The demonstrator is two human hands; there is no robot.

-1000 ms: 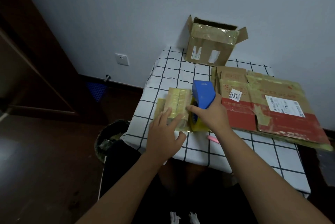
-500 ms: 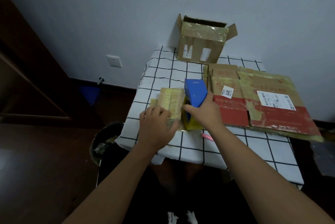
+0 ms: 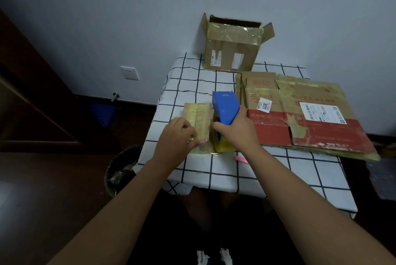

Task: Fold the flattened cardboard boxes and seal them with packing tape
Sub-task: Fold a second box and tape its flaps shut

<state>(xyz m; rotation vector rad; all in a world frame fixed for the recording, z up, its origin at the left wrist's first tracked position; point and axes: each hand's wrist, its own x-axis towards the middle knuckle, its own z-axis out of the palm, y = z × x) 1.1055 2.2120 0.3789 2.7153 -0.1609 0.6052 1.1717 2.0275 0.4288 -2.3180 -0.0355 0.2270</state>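
Centrally in the frame, a small taped cardboard box (image 3: 198, 124) lies on the counter (image 3: 267, 170), which is covered by a white cloth with a black grid. The left hand (image 3: 175, 140) rests on the box's near end; its fingers (image 3: 188, 130) are curled, knuckles up, pressing down on the box and on a shiny strip of tape at its lower edge. Whether they pinch the tape cannot be told.

Just right of the box, touching its side, stands a blue tape dispenser (image 3: 225, 108) with a yellow roll (image 3: 220, 144) beneath it. The right hand (image 3: 237, 134) grips the dispenser, fingers wrapped around its body and thumb on the left face.

Right of centre, a stack of flattened cardboard boxes (image 3: 304, 114) lies flat on the counter, with red bands and white labels on top. At upper centre, an open cardboard box (image 3: 233, 48) stands against the wall, flaps up.

A pink object (image 3: 241, 159) lies on the cloth beside the right wrist. At lower left of the counter, a dark bin (image 3: 120, 170) stands on the floor. A wall socket (image 3: 129, 73) appears at left.
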